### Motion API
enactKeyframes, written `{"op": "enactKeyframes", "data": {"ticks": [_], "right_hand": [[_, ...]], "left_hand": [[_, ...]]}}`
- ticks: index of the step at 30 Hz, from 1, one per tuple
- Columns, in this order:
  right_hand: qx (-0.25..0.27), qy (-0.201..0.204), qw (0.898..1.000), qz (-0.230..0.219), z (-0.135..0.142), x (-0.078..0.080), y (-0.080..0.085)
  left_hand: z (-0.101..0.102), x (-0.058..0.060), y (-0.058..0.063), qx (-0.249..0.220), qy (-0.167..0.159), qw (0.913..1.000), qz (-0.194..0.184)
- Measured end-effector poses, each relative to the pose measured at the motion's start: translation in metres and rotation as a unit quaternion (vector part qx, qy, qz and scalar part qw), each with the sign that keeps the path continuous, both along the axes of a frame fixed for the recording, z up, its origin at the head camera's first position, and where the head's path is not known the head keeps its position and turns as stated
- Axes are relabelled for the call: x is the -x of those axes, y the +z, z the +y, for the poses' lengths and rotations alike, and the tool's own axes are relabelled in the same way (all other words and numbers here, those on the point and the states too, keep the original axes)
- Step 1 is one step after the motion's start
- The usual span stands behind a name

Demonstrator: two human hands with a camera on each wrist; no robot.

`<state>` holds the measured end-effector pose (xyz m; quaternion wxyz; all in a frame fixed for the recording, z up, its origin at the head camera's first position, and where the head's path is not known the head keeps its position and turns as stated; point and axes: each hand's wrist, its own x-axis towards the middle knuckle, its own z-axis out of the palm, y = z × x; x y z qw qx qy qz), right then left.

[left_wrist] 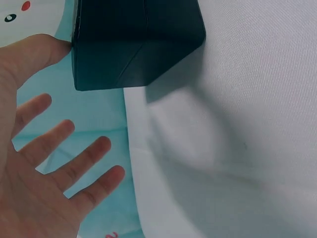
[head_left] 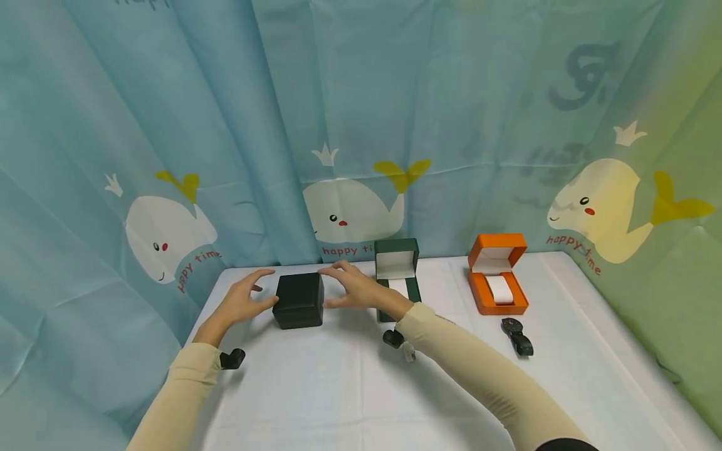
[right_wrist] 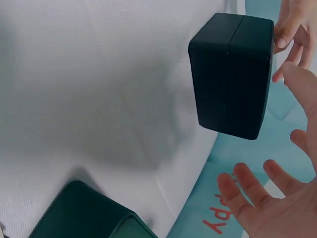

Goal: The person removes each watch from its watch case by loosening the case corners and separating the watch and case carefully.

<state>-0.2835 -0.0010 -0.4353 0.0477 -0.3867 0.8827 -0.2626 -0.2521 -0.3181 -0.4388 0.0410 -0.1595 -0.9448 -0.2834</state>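
A closed black box [head_left: 299,300] stands on the white-covered table between the two hands. At its left side is my left hand [head_left: 239,302], fingers spread and loosely bent; in the left wrist view the thumb [left_wrist: 47,52] meets the box's edge, while the other fingers are apart from it. My right hand [head_left: 361,289] is at the box's right side with fingers extended. In the right wrist view its thumb [right_wrist: 299,82] comes close to the box's top edge; whether it touches, I cannot tell. Neither hand is curled round the box.
An open green watch box [head_left: 397,260] stands behind the right wrist, partly hidden by it. Farther right is an open orange watch box [head_left: 497,275] with a white cushion. A black watch [head_left: 517,336] lies before it. A small silvery thing [head_left: 408,352] shows beneath the right sleeve.
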Motion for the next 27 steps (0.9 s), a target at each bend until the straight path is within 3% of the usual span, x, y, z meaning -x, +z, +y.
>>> {"op": "enactKeyframes", "data": {"ticks": [7, 22, 27], "right_hand": [[0.01, -0.004, 1.0, -0.02, -0.006, 0.004, -0.006], [0.014, -0.001, 0.999, -0.043, -0.019, 0.008, -0.014], [0.02, 0.001, 0.998, -0.053, -0.022, 0.008, -0.015]], "left_hand": [[-0.002, -0.001, -0.002, -0.008, 0.0, 0.9999, -0.012], [0.001, -0.004, -0.008, -0.061, -0.032, 0.9932, -0.094], [-0.001, -0.004, -0.009, -0.057, -0.035, 0.9907, -0.118]]}}
